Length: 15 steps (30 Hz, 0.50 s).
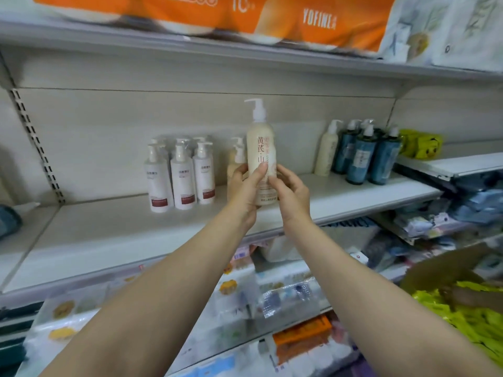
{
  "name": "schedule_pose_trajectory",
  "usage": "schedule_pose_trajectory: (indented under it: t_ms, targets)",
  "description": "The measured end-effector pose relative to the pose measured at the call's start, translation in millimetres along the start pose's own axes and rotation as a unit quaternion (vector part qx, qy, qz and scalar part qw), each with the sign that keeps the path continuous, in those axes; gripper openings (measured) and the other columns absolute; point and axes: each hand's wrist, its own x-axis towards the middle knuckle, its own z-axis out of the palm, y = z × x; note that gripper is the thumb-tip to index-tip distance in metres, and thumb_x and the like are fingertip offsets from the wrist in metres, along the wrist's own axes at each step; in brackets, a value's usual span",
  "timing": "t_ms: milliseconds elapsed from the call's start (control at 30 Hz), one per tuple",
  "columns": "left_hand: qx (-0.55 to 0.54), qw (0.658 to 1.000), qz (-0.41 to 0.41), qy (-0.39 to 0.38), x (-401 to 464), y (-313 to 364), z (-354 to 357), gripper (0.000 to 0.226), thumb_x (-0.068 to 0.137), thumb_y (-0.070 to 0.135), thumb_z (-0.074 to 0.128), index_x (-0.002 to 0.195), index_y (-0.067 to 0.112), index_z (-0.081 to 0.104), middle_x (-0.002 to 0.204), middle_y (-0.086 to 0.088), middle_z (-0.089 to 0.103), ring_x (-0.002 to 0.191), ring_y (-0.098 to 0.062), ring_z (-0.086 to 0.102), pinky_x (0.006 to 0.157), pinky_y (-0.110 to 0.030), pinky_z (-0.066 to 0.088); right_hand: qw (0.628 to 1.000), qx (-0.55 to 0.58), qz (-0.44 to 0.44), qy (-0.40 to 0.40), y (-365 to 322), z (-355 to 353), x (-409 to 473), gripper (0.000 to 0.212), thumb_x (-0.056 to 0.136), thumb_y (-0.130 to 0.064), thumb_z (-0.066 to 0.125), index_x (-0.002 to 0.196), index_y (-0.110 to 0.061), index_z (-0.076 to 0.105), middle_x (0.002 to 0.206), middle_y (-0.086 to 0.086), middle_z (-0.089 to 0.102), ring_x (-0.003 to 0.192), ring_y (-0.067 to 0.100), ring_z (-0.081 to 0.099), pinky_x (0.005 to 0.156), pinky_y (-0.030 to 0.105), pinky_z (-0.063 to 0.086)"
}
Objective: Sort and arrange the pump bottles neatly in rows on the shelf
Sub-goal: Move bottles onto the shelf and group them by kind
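Cream pump bottle (260,159) gripped by both hands above open shelf (109,227).

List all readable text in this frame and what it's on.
"YOFINE": orange tissue pack on the top shelf.
"10": same pack, partly blurred.
"黄芪·山": held cream bottle, gripped by left hand and right hand; smaller print unreadable.
White bottles and blue bottles: labels too blurred.
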Motion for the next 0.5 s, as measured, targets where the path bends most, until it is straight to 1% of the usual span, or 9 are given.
schedule_pose_trajectory:
  t_ms: [133, 200, 267, 300, 367, 400, 433, 500]
  targets:
    - [0.008, 1.000, -0.017, -0.024, 3, -8, 23, 0.027, 0.093, 0.020, 0.066, 0.118, 0.020, 0.056, 0.115, -0.012, 0.072, 0.102, -0.033, 0.071, 0.089, -0.059, 0.055, 1.000, -0.004, -0.001, 0.024, -4, -22, 10, 0.036, 0.092, -0.004, 0.067, 0.124, -0.019, 0.070, 0.107, -0.004, 0.076, 0.098, 0.011, 0.072, 0.081, 0.026, 0.058]
    - [0.021, 0.999, -0.023, -0.027, 7, -16, 29, 0.028, 0.093, 0.020, 0.067, 0.119, 0.021, 0.058, 0.113, -0.009, 0.073, 0.100, -0.029, 0.072, 0.088, -0.055, 0.057, 0.999, -0.009, 0.006, 0.032, -2, -33, 16, 0.037, 0.092, -0.007, 0.067, 0.126, -0.021, 0.069, 0.109, -0.005, 0.075, 0.102, 0.013, 0.071, 0.086, 0.029, 0.059]
    - [0.046, 0.999, -0.015, -0.019, 14, -25, 36, 0.041, 0.091, 0.021, 0.071, 0.129, 0.019, 0.056, 0.115, -0.006, 0.073, 0.099, -0.024, 0.073, 0.084, -0.047, 0.060, 0.999, -0.014, 0.014, 0.039, 1, -44, 24, 0.038, 0.094, -0.008, 0.066, 0.130, -0.021, 0.067, 0.113, -0.006, 0.074, 0.105, 0.012, 0.070, 0.093, 0.032, 0.057]
    - [0.059, 0.998, -0.008, -0.014, 18, -30, 40, 0.046, 0.090, 0.021, 0.072, 0.133, 0.017, 0.055, 0.117, -0.006, 0.072, 0.097, -0.020, 0.073, 0.080, -0.040, 0.061, 0.999, -0.015, 0.015, 0.041, 1, -50, 29, 0.038, 0.095, -0.008, 0.065, 0.131, -0.020, 0.066, 0.115, -0.006, 0.074, 0.107, 0.012, 0.069, 0.095, 0.032, 0.056]
    - [0.075, 0.997, 0.006, -0.006, 25, -38, 51, 0.049, 0.090, 0.019, 0.072, 0.135, 0.012, 0.053, 0.118, -0.005, 0.069, 0.091, -0.011, 0.070, 0.065, -0.022, 0.058, 0.999, -0.018, 0.017, 0.041, 2, -63, 41, 0.039, 0.095, -0.009, 0.064, 0.133, -0.019, 0.065, 0.118, -0.004, 0.073, 0.110, 0.013, 0.068, 0.096, 0.032, 0.055]
    - [0.080, 0.997, 0.010, -0.007, 30, -43, 56, 0.049, 0.090, 0.018, 0.072, 0.135, 0.011, 0.052, 0.115, -0.004, 0.068, 0.087, -0.006, 0.068, 0.060, -0.016, 0.054, 0.999, -0.022, 0.018, 0.039, 4, -69, 48, 0.039, 0.095, -0.009, 0.064, 0.133, -0.018, 0.065, 0.117, -0.005, 0.073, 0.110, 0.013, 0.068, 0.096, 0.031, 0.055]
    - [0.085, 0.996, 0.011, -0.006, 34, -48, 61, 0.049, 0.090, 0.016, 0.072, 0.135, 0.010, 0.052, 0.112, -0.003, 0.068, 0.084, -0.004, 0.067, 0.056, -0.012, 0.052, 0.999, -0.025, 0.020, 0.037, 6, -75, 54, 0.039, 0.096, -0.008, 0.063, 0.133, -0.018, 0.065, 0.115, -0.005, 0.073, 0.111, 0.014, 0.068, 0.097, 0.032, 0.055]
    - [0.097, 0.995, 0.013, -0.002, 46, -59, 70, 0.049, 0.090, 0.015, 0.072, 0.135, 0.010, 0.052, 0.110, -0.003, 0.067, 0.084, -0.003, 0.066, 0.055, -0.011, 0.050, 0.999, -0.029, 0.026, 0.032, 12, -87, 69, 0.039, 0.096, -0.007, 0.063, 0.132, -0.019, 0.065, 0.114, -0.005, 0.074, 0.112, 0.015, 0.068, 0.099, 0.034, 0.054]
